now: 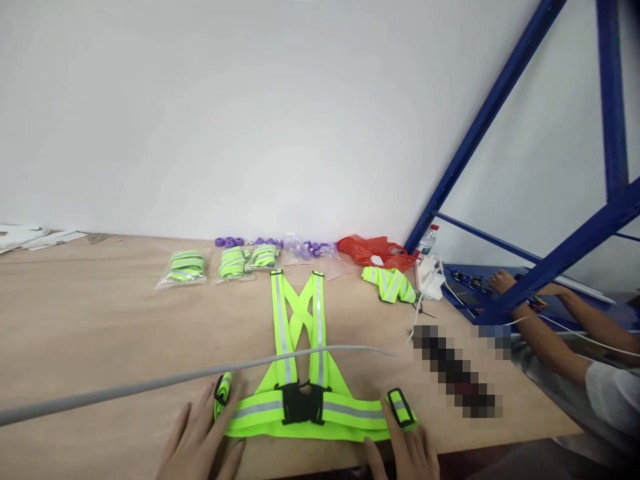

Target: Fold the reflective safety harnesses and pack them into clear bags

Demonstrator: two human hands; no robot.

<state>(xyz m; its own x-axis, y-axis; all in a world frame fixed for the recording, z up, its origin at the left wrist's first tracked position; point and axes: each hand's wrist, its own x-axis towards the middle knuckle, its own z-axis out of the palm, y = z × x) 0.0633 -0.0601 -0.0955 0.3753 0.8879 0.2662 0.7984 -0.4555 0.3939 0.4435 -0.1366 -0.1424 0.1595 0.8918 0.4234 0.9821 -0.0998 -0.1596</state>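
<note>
A lime-yellow reflective vest point(319, 320) with silver stripes lies spread on the wooden table. Its shoulder straps cross at the back, and a black buckle point(303, 404) sits at the middle of the waist belt. My left hand point(200, 437) rests at the belt's left end, fingers stretched out, beside a black strap slider point(220, 392). At the right end, my right hand point(404, 447) touches the belt with its index finger extended and thumb apart, next to another slider point(401, 407). A thin grey cable point(200, 377) passes in front of the vest.
Bagged reflective straps point(187, 267), purple rolls point(229, 241) and a red plastic bag point(373, 250) line the wall. A folded reflective strap point(390, 285) lies near a white power strip point(429, 277) and bottle point(429, 240). Beyond a blue frame point(540, 293), another person's arms point(550, 343) work.
</note>
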